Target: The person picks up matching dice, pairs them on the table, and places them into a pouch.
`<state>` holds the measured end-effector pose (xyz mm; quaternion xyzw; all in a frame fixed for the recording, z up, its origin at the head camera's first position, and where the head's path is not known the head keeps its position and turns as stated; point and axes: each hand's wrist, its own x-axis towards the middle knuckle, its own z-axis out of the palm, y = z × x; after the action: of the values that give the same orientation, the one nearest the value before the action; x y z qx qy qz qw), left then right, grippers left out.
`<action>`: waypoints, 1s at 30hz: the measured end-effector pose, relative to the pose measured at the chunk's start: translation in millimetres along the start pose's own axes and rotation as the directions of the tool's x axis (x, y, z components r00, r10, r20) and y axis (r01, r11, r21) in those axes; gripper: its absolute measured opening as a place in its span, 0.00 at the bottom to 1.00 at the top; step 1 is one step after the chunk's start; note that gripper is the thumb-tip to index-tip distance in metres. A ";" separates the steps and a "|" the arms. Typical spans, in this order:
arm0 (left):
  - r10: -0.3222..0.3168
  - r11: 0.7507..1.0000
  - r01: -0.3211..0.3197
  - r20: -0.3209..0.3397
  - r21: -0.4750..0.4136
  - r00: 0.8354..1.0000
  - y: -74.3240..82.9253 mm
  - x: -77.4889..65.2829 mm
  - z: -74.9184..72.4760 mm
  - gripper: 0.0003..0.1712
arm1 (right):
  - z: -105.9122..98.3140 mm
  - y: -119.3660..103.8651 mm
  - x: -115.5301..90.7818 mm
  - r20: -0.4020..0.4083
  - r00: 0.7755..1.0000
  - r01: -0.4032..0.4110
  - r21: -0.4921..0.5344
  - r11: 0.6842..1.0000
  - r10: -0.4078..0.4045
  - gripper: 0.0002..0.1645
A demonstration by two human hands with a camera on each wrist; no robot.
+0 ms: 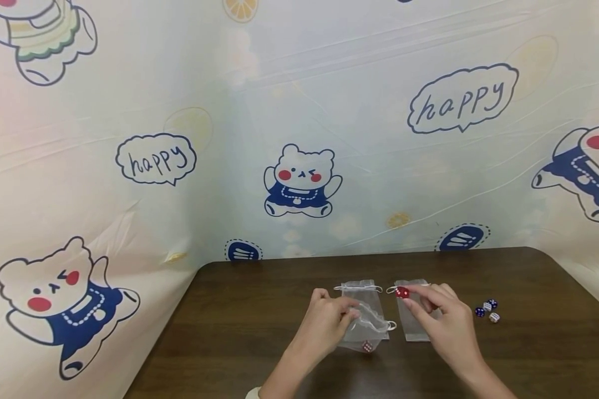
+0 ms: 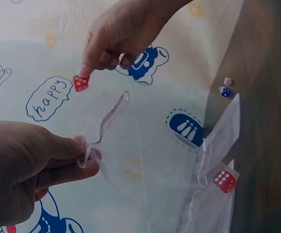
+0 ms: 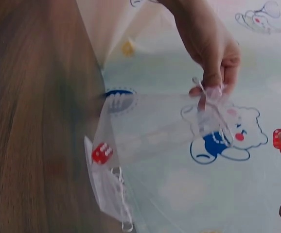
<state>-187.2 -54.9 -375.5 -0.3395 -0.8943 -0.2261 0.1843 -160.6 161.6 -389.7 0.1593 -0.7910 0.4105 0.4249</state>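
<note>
My left hand [image 1: 324,321] pinches the rim of a sheer white drawstring bag [image 2: 99,150], which hangs above the table with its mouth gaping. Inside the bag's bottom lies a red die [image 3: 102,153] with white dots. To the right, a second red die [image 1: 401,292] is pinched between the thumb and forefinger of my right hand [image 1: 446,324]. That die is held near the bag's opening, apart from it. In the left wrist view the right hand is higher than the left.
Two more sheer bags lie flat on the brown table [image 1: 229,321]: one bag [image 1: 361,291] behind my left hand, another bag [image 1: 414,327] beneath my right. Several small dice [image 1: 487,306], blue and white, sit at the right. A printed curtain [image 1: 369,183] hangs behind the table.
</note>
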 end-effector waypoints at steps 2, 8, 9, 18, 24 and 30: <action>0.002 1.000 -0.002 0.000 0.000 1.000 0.1 0.1 0.3 0.09 | 2.3 -2.4 -1.3 0.005 1.000 0.031 0.037 0.999 -0.031 0.22; 0.013 1.000 -0.013 -0.008 0.009 1.000 0.6 0.7 1.5 0.08 | 11.4 -7.9 -5.2 0.047 0.992 0.110 0.095 0.989 -0.115 0.23; 0.014 1.000 -0.014 -0.009 0.010 1.000 0.7 0.8 1.6 0.08 | 13.0 -8.4 -6.0 0.058 0.990 0.120 0.096 0.988 -0.125 0.21; 0.021 1.000 -0.021 -0.003 -0.007 1.000 2.1 -0.2 1.3 0.08 | 26.3 -10.3 -13.4 0.089 0.976 0.189 0.114 0.975 -0.199 0.15; 0.010 1.000 -0.009 0.014 -0.006 1.000 4.5 0.2 0.3 0.09 | 27.5 -10.0 -15.3 0.104 0.979 0.171 0.077 0.982 -0.178 0.18; 0.018 1.000 -0.018 0.003 0.001 1.000 5.2 -0.5 0.5 0.09 | 26.9 -10.6 -14.9 0.125 0.979 0.154 0.046 0.987 -0.159 0.18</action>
<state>-183.3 -51.4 -374.7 -0.3477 -0.8915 -0.2237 0.1851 -160.0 132.5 -404.3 0.2548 -0.7941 0.3788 0.4012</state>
